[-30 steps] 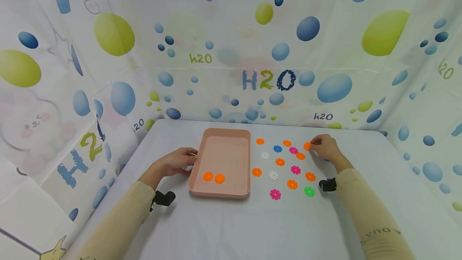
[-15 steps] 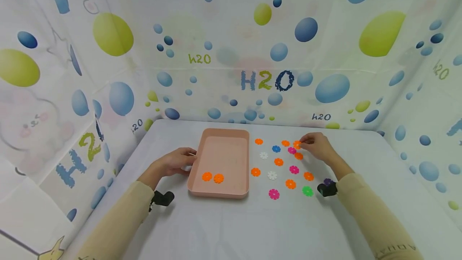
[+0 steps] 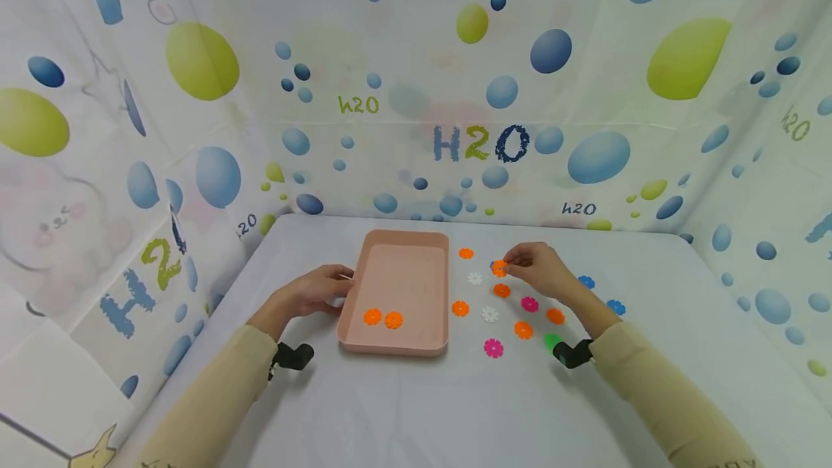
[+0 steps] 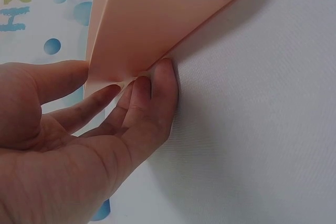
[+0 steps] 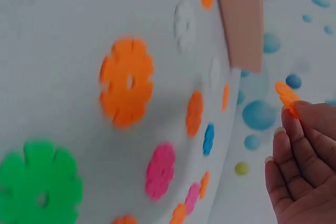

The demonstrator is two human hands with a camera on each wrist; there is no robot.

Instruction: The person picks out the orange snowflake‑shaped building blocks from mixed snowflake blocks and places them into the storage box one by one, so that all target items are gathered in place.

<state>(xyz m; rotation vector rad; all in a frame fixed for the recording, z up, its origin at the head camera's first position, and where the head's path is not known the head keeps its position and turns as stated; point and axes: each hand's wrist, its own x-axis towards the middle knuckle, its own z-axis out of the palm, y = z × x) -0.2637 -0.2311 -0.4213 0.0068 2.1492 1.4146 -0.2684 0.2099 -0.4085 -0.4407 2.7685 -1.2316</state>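
My right hand (image 3: 539,266) pinches an orange flower-shaped plastic disc (image 3: 499,269) between thumb and forefinger, raised off the tablecloth in the right wrist view. In the head view it covers part of a blue disc behind it. My left hand (image 3: 318,289) grips the left edge of a shallow pink tray (image 3: 409,266); in the left wrist view the thumb lies at the rim and the other fingers (image 4: 165,85) reach to its underside. Two orange discs (image 3: 393,320) lie flat near the tray's front end.
Right of the tray lie scattered flower discs: orange (image 3: 523,330), pink (image 3: 493,348), white (image 3: 490,314), blue (image 3: 615,307) and a green disc (image 5: 39,184). A patterned curtain (image 3: 390,56) hangs behind the white table and along both sides.
My right hand has carried the orange disc leftward toward the tray, passing over other discs. Blue discs now show behind the right wrist. The left hand and tray have stayed in place.
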